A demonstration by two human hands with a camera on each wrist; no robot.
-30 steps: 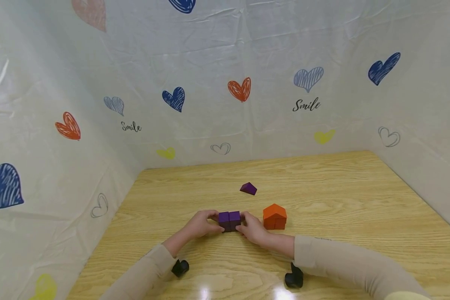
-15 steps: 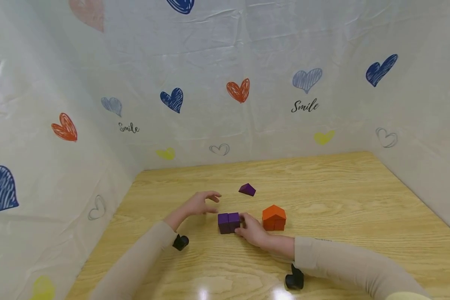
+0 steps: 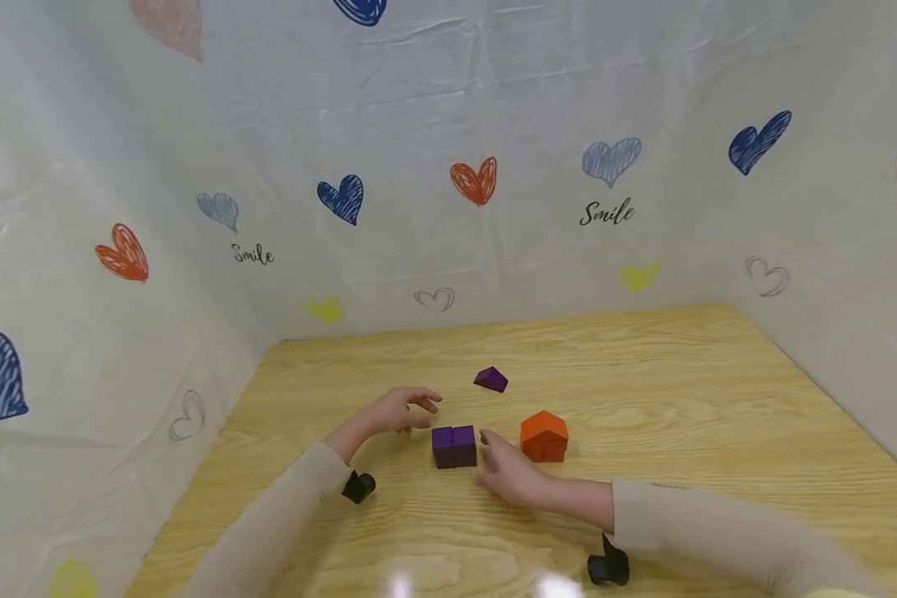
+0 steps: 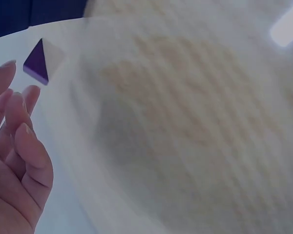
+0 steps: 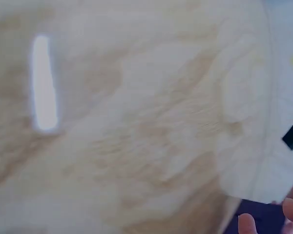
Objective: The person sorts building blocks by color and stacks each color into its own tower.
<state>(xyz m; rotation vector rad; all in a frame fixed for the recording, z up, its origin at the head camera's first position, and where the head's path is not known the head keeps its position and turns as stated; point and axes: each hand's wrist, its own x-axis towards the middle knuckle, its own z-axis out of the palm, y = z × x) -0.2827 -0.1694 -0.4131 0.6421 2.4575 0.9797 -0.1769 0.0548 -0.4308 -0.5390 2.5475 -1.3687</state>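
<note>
Two purple cubes, the left cube (image 3: 443, 448) and the right cube (image 3: 464, 447), stand side by side on the table. My right hand (image 3: 512, 473) is just right of them, thumb and fingers apart and holding nothing. In the right wrist view, the purple cubes (image 5: 268, 214) show at the bottom edge near the fingertips. My left hand (image 3: 399, 411) hovers beyond and left of the cubes, fingers loosely bent with nothing in them. Farther back lies a purple triangular block (image 3: 492, 379). The left wrist view also has this triangular block (image 4: 37, 66) beyond the fingertips.
Right of my right hand, an orange triangular block (image 3: 544, 423) sits with orange blocks (image 3: 544, 451) in a house shape. The wooden table (image 3: 643, 399) meets a white curtain (image 3: 389, 257) with printed hearts at the back and sides. Black wrist cameras hang below both forearms.
My left hand has let go of the left purple cube and moved back and left. My right hand has come away from the right cube, slightly to the right. The cubes stay together.
</note>
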